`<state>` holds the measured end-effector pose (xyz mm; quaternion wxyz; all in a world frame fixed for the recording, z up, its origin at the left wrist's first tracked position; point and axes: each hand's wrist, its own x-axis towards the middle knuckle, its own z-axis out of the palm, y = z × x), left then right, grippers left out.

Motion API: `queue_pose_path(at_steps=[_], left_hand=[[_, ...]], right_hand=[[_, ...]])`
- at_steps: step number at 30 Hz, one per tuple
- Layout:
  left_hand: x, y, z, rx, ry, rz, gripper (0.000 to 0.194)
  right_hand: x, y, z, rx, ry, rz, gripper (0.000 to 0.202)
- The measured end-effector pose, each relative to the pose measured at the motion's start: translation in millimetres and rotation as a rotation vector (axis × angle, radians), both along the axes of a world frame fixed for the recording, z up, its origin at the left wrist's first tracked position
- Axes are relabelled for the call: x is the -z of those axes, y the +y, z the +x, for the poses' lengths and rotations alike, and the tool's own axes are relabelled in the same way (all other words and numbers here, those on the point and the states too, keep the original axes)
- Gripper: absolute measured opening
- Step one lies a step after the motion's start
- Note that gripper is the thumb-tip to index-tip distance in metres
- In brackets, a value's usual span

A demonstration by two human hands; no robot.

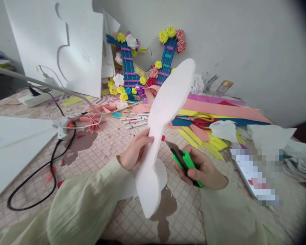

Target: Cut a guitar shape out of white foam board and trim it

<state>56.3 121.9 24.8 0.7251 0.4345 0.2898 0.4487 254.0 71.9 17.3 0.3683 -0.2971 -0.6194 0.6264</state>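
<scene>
My left hand (pixel 136 149) is closed around the narrow middle of a white foam board cutout (pixel 172 90), which has curved, rounded ends. The cutout is tilted up off the table, its upper end leaning right. Beneath its lower part lies another white rounded piece (pixel 162 173), mostly hidden. In my right hand (pixel 204 168) is a green and black utility knife (pixel 185 161). Its blade is out and points up and left, apart from the cutout's edge.
Two flower-trimmed blue guitar shapes (pixel 129 64) lean on the wall behind. Markers (pixel 135 120), red-handled scissors (pixel 202 123) and paper strips (pixel 206 105) lie across the table. A glue gun (pixel 66 126) with a looping cord is at left, a phone (pixel 252 177) at right.
</scene>
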Motion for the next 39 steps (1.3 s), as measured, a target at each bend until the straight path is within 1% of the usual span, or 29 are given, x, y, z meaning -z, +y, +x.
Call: queue_pose_path(at_steps=[1,2,5,7,10,12,14,17,23,27,31,35,39], left_hand=[[0.0,0.0,-0.2,-0.006,0.003,-0.004,0.021],[-0.1,0.0,-0.3,-0.008,0.003,-0.005,0.019],[-0.9,-0.7,-0.5,0.004,-0.006,0.001,0.016],[-1.2,-2.0,0.0,0.012,-0.016,0.002,0.018],[-0.8,-5.1,1.5,0.007,-0.036,0.002,0.025],[-0.1,-7.4,2.9,0.009,-0.064,0.004,0.026],[0.6,-9.3,4.2,0.006,-0.098,0.0,0.029],[0.8,-10.8,5.1,-0.026,-0.124,-0.007,0.032],[-1.3,-10.8,5.4,-0.071,-0.098,-0.018,0.031],[-0.9,-10.0,5.7,-0.076,-0.11,-0.01,0.026],[2.3,-9.5,6.1,-0.081,-0.126,-0.003,0.028],[3.9,-10.3,6.5,-0.088,-0.134,0.003,0.028],[1.5,-10.4,5.5,-0.111,-0.143,0.006,0.029]], right_hand=[[-0.3,-0.5,1.2,0.005,-0.044,0.028,0.029],[-0.9,-0.8,2.4,0.021,-0.089,0.061,0.028],[-2.3,-0.3,3.1,0.089,-0.245,0.172,0.038],[-1.6,0.6,0.3,0.166,-0.338,0.281,0.038],[1.0,1.6,-7.2,0.306,-0.445,0.493,0.033],[2.8,1.4,-11.9,0.375,-0.484,0.583,0.031],[4.2,0.8,-15.3,0.406,-0.511,0.639,0.029],[5.3,-0.5,-18.1,0.417,-0.54,0.692,0.026],[5.7,-2.4,-19.6,0.464,-0.574,0.823,0.021],[5.8,-3.8,-19.3,0.489,-0.597,0.854,0.021],[5.3,-3.8,-22.0,0.471,-0.588,0.852,0.023],[5.6,-3.4,-26.3,0.423,-0.567,0.785,0.026],[5.3,-3.6,-27.2,0.378,-0.539,0.715,0.029]])
